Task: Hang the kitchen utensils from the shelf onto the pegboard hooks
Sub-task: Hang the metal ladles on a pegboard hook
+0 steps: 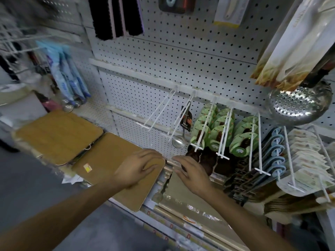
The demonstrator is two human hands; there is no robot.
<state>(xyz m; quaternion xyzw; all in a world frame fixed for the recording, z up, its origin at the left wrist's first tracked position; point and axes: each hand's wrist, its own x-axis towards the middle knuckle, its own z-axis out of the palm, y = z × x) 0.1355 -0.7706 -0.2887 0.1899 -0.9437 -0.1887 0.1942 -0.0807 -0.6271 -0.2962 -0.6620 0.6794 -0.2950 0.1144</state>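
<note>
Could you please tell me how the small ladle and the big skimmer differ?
The ladle has a small solid bowl; the skimmer has a wide bowl full of holes. The ladle hangs low on a white hook at mid-board; the skimmer sits higher, at the right edge, close to the camera. Both are shiny metal, and neither is in the hands.

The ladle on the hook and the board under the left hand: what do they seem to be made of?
The ladle looks like polished steel: its bowl is silver with bright highlights. The board under the left hand looks like bamboo or light wood, matte tan with faint lines along it; a printed laminate cannot be ruled out.
</note>
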